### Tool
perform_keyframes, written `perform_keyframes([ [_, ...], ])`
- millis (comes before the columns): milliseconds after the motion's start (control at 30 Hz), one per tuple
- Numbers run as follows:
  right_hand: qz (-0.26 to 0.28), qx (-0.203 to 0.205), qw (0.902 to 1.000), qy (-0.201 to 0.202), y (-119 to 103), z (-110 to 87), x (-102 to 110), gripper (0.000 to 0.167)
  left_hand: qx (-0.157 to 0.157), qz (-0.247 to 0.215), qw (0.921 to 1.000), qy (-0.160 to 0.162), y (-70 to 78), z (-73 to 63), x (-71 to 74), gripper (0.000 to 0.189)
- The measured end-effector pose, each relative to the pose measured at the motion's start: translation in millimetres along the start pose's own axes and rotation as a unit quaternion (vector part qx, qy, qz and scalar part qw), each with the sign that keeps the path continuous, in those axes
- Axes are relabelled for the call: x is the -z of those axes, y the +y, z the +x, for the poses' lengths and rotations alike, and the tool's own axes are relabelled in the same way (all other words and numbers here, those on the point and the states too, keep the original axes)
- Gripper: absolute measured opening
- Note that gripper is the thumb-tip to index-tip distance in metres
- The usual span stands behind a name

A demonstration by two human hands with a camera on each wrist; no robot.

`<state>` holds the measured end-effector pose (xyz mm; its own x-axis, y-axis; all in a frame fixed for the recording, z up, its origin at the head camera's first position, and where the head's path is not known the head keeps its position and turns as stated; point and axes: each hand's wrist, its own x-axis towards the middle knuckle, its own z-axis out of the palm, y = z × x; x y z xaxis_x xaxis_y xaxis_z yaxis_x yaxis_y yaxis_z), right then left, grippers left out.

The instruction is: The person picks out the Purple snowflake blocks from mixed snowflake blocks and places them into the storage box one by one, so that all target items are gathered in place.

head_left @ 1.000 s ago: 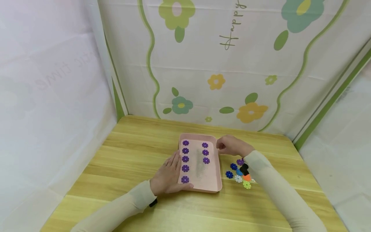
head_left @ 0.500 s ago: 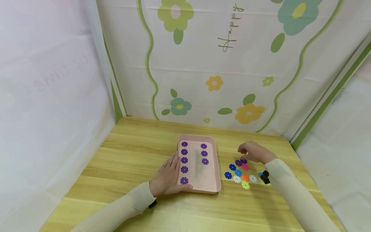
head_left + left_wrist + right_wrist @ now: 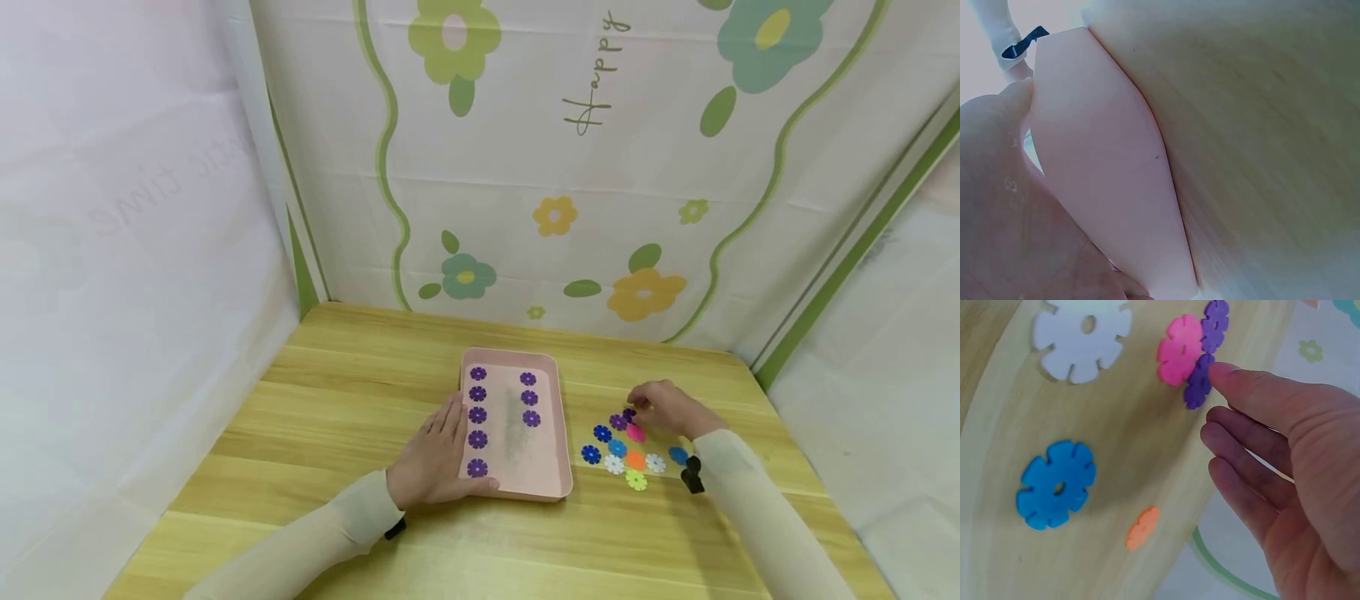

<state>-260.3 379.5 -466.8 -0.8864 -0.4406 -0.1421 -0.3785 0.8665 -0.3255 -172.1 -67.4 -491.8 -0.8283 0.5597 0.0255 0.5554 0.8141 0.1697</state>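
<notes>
Overhead, the left hand (image 3: 433,457) lies flat with straight fingers against a pink tray (image 3: 555,479); at its 3 o'clock, the right hand (image 3: 667,408) touches scattered flower discs. Left wrist view: palm (image 3: 1016,219) against the tray wall (image 3: 1110,181). Right wrist view: a relaxed fingertip (image 3: 1225,375) touches a purple flower disc (image 3: 1196,384) beside a pink flower disc (image 3: 1179,350).

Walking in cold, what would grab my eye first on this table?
Probably the pink tray at mid-table, with purple flower discs lined up in two columns, five on the left and three on the right. The left hand rests on its near left edge. To its right lies a cluster of multicoloured flower discs, where the right hand touches a purple disc beside a pink one.
</notes>
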Motion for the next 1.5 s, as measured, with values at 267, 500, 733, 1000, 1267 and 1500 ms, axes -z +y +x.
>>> perform_keyframes([
  [267, 0.014, -0.010, 0.9998, -0.005, 7.8, 3.4, -7.4, 0.016, -0.010, 0.012, 0.9999, 0.001, 0.4, 0.8, -2.4, 0.126],
  [500, 0.020, -0.028, 0.9992, -0.020, 13.3, 9.3, -4.1, 0.012, -0.010, 0.011, 0.9999, 0.003, 0.8, 1.5, -1.4, 0.126],
  [733, 0.040, -0.036, 0.9984, -0.015, 10.2, 9.9, 0.7, 0.007, -0.007, 0.005, 1.0000, 0.003, 0.8, 1.7, -1.4, 0.127],
  [1000, 0.033, -0.048, 0.9979, -0.030, 3.6, 5.3, 12.2, 0.007, 0.005, 0.002, 0.9999, -0.009, -0.5, 2.0, -1.3, 0.128],
  [1267, 0.037, -0.029, 0.9972, -0.057, -9.5, 3.8, 30.6, 0.013, 0.004, 0.005, 1.0000, -0.007, -0.7, 1.9, -0.8, 0.128],
  [1500, 0.037, 0.013, 0.9967, -0.071, -39.9, 7.6, 47.7, 0.014, 0.006, 0.012, 0.9998, -0.012, -0.4, 2.2, 0.8, 0.127],
])
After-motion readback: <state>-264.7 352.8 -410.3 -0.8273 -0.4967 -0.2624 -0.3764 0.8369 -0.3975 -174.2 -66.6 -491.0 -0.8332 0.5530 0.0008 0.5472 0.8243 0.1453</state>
